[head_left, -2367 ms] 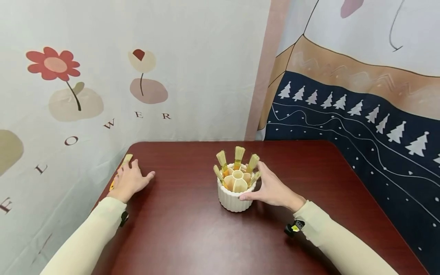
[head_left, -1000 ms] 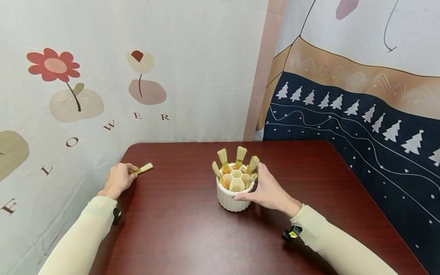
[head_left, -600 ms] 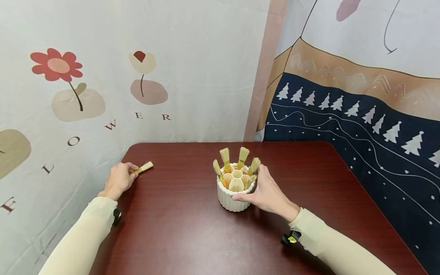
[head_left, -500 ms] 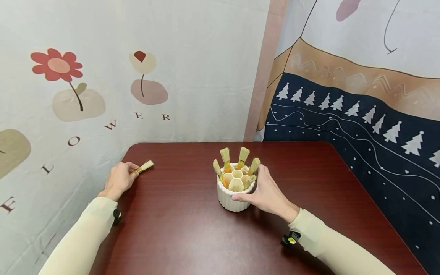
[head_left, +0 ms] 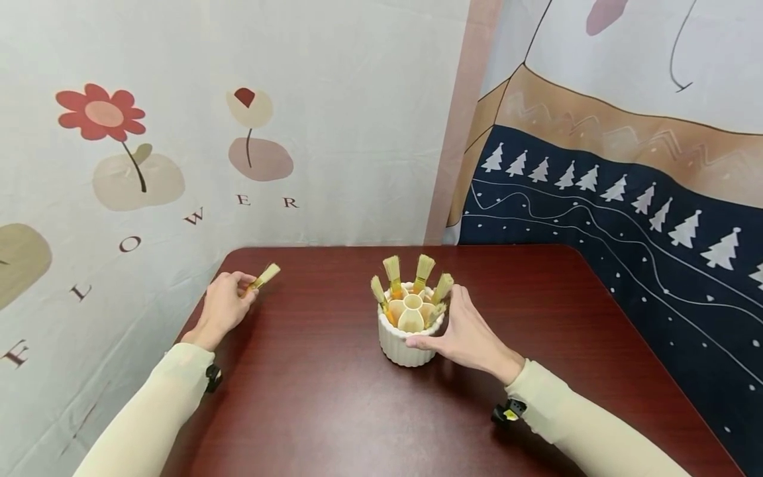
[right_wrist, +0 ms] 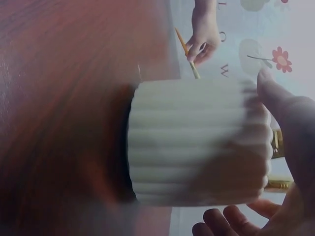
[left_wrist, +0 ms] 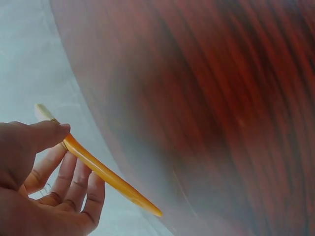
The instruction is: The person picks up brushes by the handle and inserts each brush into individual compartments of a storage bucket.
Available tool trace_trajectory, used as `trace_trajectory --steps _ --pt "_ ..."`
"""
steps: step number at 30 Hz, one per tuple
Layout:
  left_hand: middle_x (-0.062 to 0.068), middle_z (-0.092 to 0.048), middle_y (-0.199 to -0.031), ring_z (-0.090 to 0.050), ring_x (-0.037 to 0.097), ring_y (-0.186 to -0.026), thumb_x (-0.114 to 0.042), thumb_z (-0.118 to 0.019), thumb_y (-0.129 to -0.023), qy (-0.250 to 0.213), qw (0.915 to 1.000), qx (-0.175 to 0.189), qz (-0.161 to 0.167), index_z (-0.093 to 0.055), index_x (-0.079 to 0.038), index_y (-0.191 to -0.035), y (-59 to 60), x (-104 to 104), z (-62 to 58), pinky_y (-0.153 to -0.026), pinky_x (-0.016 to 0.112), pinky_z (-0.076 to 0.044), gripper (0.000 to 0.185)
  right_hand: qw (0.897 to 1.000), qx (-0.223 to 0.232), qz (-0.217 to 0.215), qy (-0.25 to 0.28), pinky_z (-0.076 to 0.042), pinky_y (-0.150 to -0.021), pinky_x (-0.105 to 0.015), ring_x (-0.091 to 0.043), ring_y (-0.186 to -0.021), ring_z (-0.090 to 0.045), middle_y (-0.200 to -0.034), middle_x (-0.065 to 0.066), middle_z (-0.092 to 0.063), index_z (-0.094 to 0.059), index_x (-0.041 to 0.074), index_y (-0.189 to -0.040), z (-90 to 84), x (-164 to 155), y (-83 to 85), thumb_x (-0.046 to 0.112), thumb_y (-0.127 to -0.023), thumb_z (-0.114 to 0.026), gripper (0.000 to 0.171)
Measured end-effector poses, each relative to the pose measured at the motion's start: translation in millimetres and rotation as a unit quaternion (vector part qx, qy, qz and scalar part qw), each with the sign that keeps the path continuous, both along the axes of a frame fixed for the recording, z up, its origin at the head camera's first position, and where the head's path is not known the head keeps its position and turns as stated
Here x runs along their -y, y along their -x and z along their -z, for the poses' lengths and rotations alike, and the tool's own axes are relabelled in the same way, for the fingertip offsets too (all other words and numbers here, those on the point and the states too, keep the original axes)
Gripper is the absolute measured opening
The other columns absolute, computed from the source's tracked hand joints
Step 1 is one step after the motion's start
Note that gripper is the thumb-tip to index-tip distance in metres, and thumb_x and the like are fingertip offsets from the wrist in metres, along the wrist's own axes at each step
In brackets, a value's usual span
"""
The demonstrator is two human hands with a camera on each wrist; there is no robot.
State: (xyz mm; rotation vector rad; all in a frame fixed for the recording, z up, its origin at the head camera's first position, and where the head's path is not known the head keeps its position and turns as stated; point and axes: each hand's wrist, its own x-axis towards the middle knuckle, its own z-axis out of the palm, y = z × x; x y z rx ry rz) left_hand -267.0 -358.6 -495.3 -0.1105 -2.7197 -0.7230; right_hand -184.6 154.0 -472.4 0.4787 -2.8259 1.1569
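The left hand (head_left: 223,306) has lifted a little since the earlier frame, and the small brush (head_left: 264,276) it holds now points up and to the right, off the table (head_left: 334,411), at the left middle of the head view. The thumb and fingers pinch the brush by its orange handle (left_wrist: 106,173). That handle is thin and smooth, so I think it could slip out and drop on the table or over the left edge, which is close by. In the middle of the frame stands one white ribbed pot (head_left: 406,344) with little cups inside. The right hand (head_left: 471,331) wraps around its right side, thumb in front and fingers behind. If that hand pushes too hard, the pot could tip and spill. Count them: two hands, one pot, five brushes in the pot (head_left: 424,266), and one brush in the left hand, so six brushes.
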Motion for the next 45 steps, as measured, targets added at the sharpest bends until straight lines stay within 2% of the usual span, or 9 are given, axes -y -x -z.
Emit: trace_trajectory --steps 6,11,13,18,22,25,30,38,45 --pt "0.031 -0.078 -0.118 -0.079 0.047 -0.104 -0.004 -0.085 -0.102 -0.014 0.9997 -0.017 0.007 -0.079 0.006 -0.130 -4.3 -18 -8.7 -0.098 0.065 -0.059 0.031 1.000 0.015 -0.022 -0.003 -0.058 -0.123 -0.065 -0.033 -0.148 -0.058 -0.161 -0.015 -0.051 -0.033 0.009 -0.175 -4.2 -13 3.4 0.072 -0.081 -0.099 0.132" --pt "0.028 -0.078 -0.116 -0.080 0.045 -0.102 -0.004 -0.085 -0.101 -0.029 0.9988 -0.038 0.012 -0.080 0.003 -0.130 -12.4 -33 -14.2 -0.096 0.059 -0.059 0.030 0.997 0.032 -0.066 0.004 -0.057 -0.125 -0.065 -0.033 -0.152 -0.056 -0.166 -0.014 -0.049 -0.032 0.009 -0.177 -6.3 -27 15.4 0.067 -0.084 -0.100 0.128" --pt "0.027 -0.079 -0.114 -0.081 0.043 -0.100 -0.005 -0.086 -0.100 -0.036 0.9979 -0.053 0.013 -0.080 0.002 -0.129 -15.8 -39 -15.9 -0.093 0.053 -0.061 0.030 0.995 0.047 -0.087 0.011 -0.056 -0.125 -0.065 -0.033 -0.152 -0.057 -0.169 -0.013 -0.048 -0.032 0.012 -0.178 -7.5 -32 22.1 0.064 -0.086 -0.100 0.126" --pt "0.022 -0.080 -0.110 -0.082 0.037 -0.093 -0.004 -0.086 -0.097 -0.051 0.9941 -0.092 0.023 -0.079 0.001 -0.125 -23.3 -58 -20.7 -0.083 0.028 -0.061 0.029 0.986 0.083 -0.141 0.036 -0.054 -0.129 -0.066 -0.033 -0.155 -0.059 -0.175 -0.006 -0.047 -0.035 0.022 -0.178 -10.2 -42 40.1 0.054 -0.089 -0.100 0.115" --pt "0.020 -0.080 -0.108 -0.082 0.034 -0.090 -0.003 -0.085 -0.096 -0.070 0.9905 -0.112 0.039 -0.078 0.001 -0.123 -30.0 -74 -25.0 -0.079 0.018 -0.060 0.028 0.977 0.107 -0.179 0.052 -0.056 -0.128 -0.066 -0.036 -0.157 -0.060 -0.182 -0.008 -0.045 -0.035 0.021 -0.180 -10.1 -46 51.9 0.048 -0.092 -0.099 0.112" --pt "0.020 -0.079 -0.108 -0.082 0.032 -0.088 -0.001 -0.086 -0.096 -0.089 0.9868 -0.125 0.052 -0.077 0.002 -0.124 -35.7 -88 -29.1 -0.076 0.014 -0.061 0.030 0.973 0.121 -0.190 0.050 -0.056 -0.127 -0.068 -0.039 -0.159 -0.059 -0.184 -0.012 -0.045 -0.032 0.019 -0.183 -9.5 -47 57.3 0.048 -0.094 -0.097 0.114" --pt "0.020 -0.078 -0.108 -0.082 0.030 -0.086 0.001 -0.086 -0.096 -0.103 0.9816 -0.145 0.070 -0.076 0.004 -0.129 -46.5 -105 -35.7 -0.075 0.016 -0.065 0.034 0.972 0.134 -0.189 0.035 -0.051 -0.130 -0.071 -0.041 -0.165 -0.053 -0.183 -0.014 -0.048 -0.031 0.017 -0.184 -6.7 -46 61.8 0.054 -0.093 -0.095 0.118" --pt "0.018 -0.075 -0.108 -0.080 0.025 -0.086 0.001 -0.087 -0.096 -0.124 0.9762 -0.152 0.092 -0.076 0.003 -0.128 -57.8 -123 -44.0 -0.076 0.012 -0.064 0.033 0.972 0.137 -0.183 0.046 -0.053 -0.130 -0.069 -0.041 -0.158 -0.059 -0.179 -0.015 -0.053 -0.036 0.012 -0.182 -4.4 -45 61.9 0.053 -0.093 -0.096 0.115" --pt "0.019 -0.077 -0.110 -0.080 0.022 -0.089 0.000 -0.087 -0.097 -0.159 0.9716 -0.140 0.106 -0.073 0.003 -0.130 -67.8 -139 -50.6 -0.079 0.025 -0.070 0.036 0.975 0.128 -0.176 0.054 -0.060 -0.124 -0.064 -0.038 -0.149 -0.067 -0.174 -0.018 -0.056 -0.037 0.010 -0.179 -2.9 -41 55.4 0.052 -0.094 -0.096 0.113"
